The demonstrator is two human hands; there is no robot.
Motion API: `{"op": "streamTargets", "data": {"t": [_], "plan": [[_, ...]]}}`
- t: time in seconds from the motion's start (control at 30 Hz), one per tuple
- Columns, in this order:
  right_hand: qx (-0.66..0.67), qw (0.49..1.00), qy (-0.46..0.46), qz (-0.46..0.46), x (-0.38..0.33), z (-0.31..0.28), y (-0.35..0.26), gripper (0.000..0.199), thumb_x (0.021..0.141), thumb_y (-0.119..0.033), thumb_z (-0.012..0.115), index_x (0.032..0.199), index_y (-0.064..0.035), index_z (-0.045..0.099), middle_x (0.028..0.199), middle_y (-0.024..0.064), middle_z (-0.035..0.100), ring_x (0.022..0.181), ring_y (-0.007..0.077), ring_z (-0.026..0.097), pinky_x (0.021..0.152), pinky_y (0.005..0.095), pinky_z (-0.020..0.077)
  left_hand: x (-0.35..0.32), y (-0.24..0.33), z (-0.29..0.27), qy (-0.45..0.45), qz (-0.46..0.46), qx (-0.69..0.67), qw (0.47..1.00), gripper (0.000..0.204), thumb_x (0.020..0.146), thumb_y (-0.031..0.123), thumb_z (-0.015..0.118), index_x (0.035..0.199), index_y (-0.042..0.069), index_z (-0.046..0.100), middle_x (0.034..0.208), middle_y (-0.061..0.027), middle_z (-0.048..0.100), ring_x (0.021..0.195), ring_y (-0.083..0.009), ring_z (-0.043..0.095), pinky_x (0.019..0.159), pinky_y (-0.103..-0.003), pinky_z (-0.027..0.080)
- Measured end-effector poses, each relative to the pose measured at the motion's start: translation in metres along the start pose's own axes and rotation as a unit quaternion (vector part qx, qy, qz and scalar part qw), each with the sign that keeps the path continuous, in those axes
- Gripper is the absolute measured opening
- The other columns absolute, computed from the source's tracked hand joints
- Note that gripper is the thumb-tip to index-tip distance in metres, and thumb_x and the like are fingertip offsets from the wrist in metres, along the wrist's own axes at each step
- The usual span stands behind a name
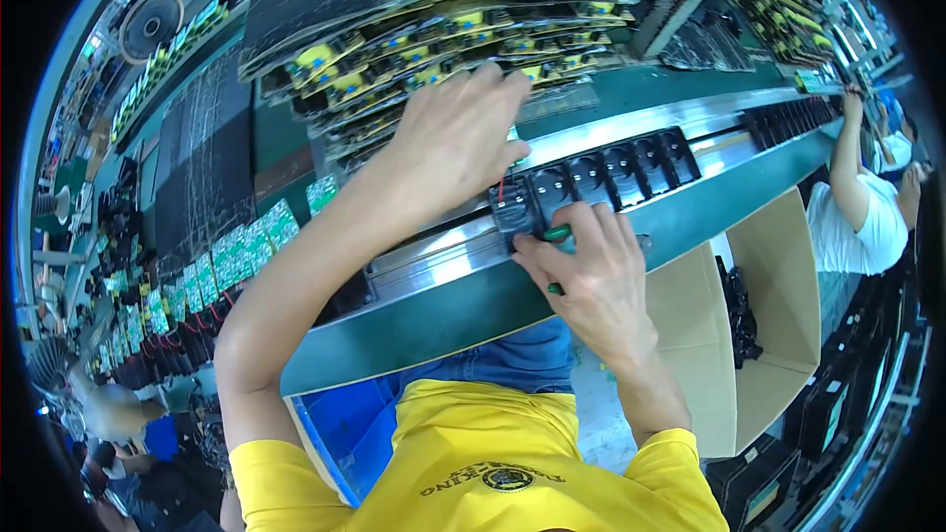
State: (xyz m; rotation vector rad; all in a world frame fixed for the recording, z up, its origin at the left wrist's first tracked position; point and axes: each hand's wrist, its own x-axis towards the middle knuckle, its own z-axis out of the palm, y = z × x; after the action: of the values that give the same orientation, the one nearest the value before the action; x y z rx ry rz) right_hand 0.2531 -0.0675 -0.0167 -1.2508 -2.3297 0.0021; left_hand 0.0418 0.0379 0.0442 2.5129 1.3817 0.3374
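Note:
A long black power strip housing (611, 172) with several socket openings lies on the metal conveyor rail (434, 261). My right hand (591, 276) holds a green-handled tool (558, 233) against the strip's near end, where red and black wires show. My left hand (458, 133) reaches over the strip to the stacked trays of circuit boards (434, 59), fingers resting on the lowest tray's edge; I cannot see anything gripped in it.
An open cardboard box (778, 315) with black parts stands at my right. A blue bin (345, 424) sits under the bench. Green circuit boards (236, 251) lie at left. More black strips (788, 118) run down the line toward another person (862, 207).

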Motion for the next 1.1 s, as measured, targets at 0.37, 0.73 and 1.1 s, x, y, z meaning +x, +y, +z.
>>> {"op": "streamTargets", "data": {"t": [0.37, 0.73, 1.1], "plan": [[-0.121, 0.952, 0.149, 0.239, 0.006, -0.043, 0.099, 0.024, 0.099, -0.024, 0.086, 0.119, -0.0124, 0.088, 0.119, 0.0126, 0.067, 0.098, 0.0338, 0.071, 0.083, 0.0426, 0.0589, -0.111, -0.022, 0.020, 0.114, 0.086, 0.103, 0.984, 0.027, 0.094, 0.010, 0.073, 0.120, 0.007, 0.066, 0.135, -0.0148, 0.064, 0.133, -0.0342, 0.062, 0.120, -0.049, 0.046], [-0.092, 0.966, 0.071, 0.229, 0.012, -0.030, 0.098, 0.026, 0.101, -0.028, 0.084, 0.114, -0.0059, 0.088, 0.116, 0.0149, 0.064, 0.098, 0.0361, 0.070, 0.085, 0.0462, 0.0589, -0.103, -0.042, -0.082, 0.180, 0.088, 0.176, 0.964, 0.023, 0.095, 0.008, 0.070, 0.117, 0.007, 0.074, 0.129, -0.0127, 0.072, 0.118, -0.0335, 0.069, 0.110, -0.048, 0.053], [-0.033, 0.969, 0.122, 0.210, 0.018, -0.039, 0.074, 0.026, 0.095, -0.029, 0.088, 0.112, -0.0090, 0.087, 0.116, 0.0126, 0.063, 0.098, 0.0346, 0.069, 0.087, 0.0459, 0.0594, 0.143, -0.154, -0.139, 0.332, 0.006, 0.317, 0.888, 0.024, 0.101, 0.023, 0.073, 0.115, 0.005, 0.078, 0.103, -0.0126, 0.082, 0.097, -0.0409, 0.079, 0.083, -0.051, 0.061]]}}
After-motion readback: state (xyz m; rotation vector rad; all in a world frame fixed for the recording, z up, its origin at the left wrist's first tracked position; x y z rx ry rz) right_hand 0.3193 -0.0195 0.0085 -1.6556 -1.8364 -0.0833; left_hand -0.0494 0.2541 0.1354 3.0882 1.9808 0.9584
